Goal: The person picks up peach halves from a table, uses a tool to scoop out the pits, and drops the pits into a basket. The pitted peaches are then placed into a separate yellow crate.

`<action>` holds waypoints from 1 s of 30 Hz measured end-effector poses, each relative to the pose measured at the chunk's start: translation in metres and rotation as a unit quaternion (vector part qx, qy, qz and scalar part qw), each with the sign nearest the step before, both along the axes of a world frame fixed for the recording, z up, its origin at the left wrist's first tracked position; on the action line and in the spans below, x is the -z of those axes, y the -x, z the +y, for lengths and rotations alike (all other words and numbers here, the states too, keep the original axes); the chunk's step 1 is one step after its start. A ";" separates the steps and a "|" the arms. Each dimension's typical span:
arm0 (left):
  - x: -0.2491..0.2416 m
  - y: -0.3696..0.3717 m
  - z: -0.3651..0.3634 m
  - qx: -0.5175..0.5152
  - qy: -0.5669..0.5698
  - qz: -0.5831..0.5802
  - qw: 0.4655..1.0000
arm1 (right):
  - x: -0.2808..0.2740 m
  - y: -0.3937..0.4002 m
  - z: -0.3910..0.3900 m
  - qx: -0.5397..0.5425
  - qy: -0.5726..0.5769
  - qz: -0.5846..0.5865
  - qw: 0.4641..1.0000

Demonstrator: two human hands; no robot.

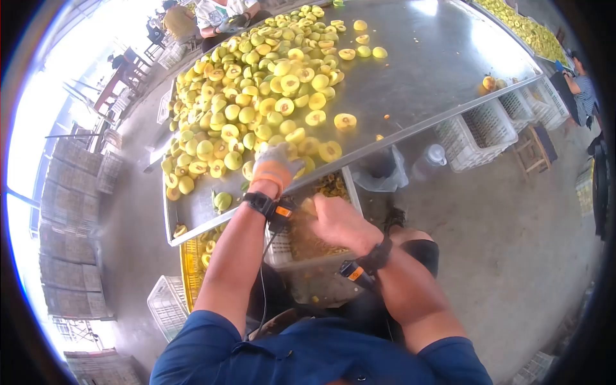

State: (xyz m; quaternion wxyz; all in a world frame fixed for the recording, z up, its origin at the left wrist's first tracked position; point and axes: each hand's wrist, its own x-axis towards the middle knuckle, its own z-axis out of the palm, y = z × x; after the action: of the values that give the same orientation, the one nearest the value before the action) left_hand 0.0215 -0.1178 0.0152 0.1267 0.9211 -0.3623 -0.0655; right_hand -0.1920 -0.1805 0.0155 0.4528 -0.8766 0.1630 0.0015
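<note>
A large heap of halved, yellow-green stone fruit lies on the metal table; some halves show a reddish-brown centre. At the near edge of the heap my left hand, in a grey and orange glove, reaches among the fruit; its fingers are blurred and partly hidden. Bare and closed, my right hand is just off the table's edge, over a white crate holding dark pits and scraps. Something small and yellowish shows at its fingers, too blurred to name. Both wrists wear black straps with devices.
Under the table's left corner stands a yellow basket with fruit pieces, beside a white crate. A clear plastic bag, a plastic jug and white crates line the right side. Other people sit at the far side and at right.
</note>
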 end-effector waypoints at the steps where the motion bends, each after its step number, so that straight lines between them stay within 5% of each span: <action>1: 0.002 -0.004 -0.001 0.010 -0.018 0.009 1.000 | -0.002 0.000 -0.002 0.013 0.003 0.014 1.000; 5: 0.003 -0.017 0.016 0.056 0.036 0.074 0.995 | 0.009 -0.010 -0.007 0.062 -0.013 -0.027 0.998; 11: -0.008 -0.006 0.018 0.122 -0.074 0.070 0.987 | 0.036 -0.037 -0.011 0.123 -0.037 -0.055 0.990; 12: 0.014 -0.013 0.030 0.162 0.076 0.018 0.984 | 0.040 -0.041 -0.011 0.137 -0.045 -0.054 0.988; 16: 0.035 -0.032 0.022 0.133 0.004 0.040 0.990 | 0.037 -0.041 -0.009 0.158 -0.048 -0.060 0.984; 24: -0.014 -0.036 -0.014 0.168 -0.233 0.069 0.955 | 0.017 -0.046 -0.012 0.171 -0.094 -0.051 0.979; 27: 0.003 -0.049 -0.006 0.177 -0.220 0.037 0.959 | 0.021 -0.050 -0.014 0.158 -0.092 -0.052 0.982; 30: 0.012 -0.057 0.026 0.046 0.031 0.213 0.976 | 0.021 -0.053 -0.012 0.153 -0.132 -0.067 0.977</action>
State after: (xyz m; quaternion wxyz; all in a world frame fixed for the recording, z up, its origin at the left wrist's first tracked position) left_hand 0.0781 -0.0914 0.0036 0.2265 0.8641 -0.3706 -0.2542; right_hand -0.1386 -0.1927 -0.0060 0.5696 -0.7716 0.2632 -0.1045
